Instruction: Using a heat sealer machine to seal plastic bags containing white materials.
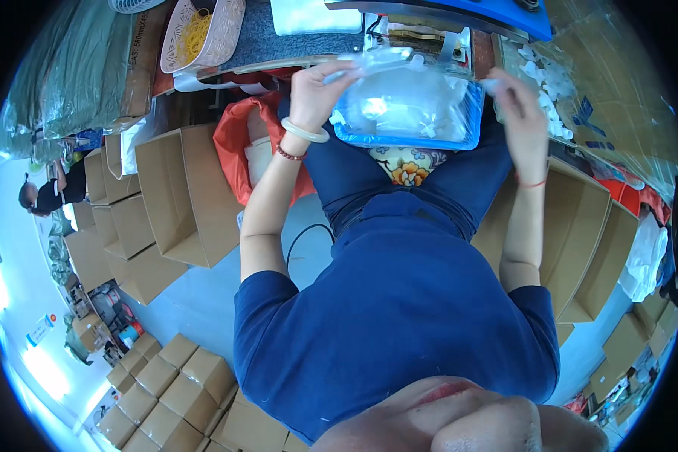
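Observation:
My left hand (320, 94) is raised over the left end of a blue tray (410, 142). Its thumb and fingers are closed on a clear plastic piece (386, 58), long and flat, whose exact kind I cannot make out. Filmy clear plastic pieces (407, 105) fill the tray, which sits at my lap. My right hand (521, 109) hovers past the tray's right end, blurred by motion. Its fingers are bent together, with a small whitish bit at the tips that is too smeared to name. Small white pieces (542, 87) lie in a scattered heap beside that hand.
A white openwork basket (203, 38) with yellow rubber bands stands at the far left of the bench. Blue-topped equipment (497, 16) is at the back. Open cardboard boxes (181, 196) and a red bag (241, 143) flank me. Another person (56, 187) is at the far left.

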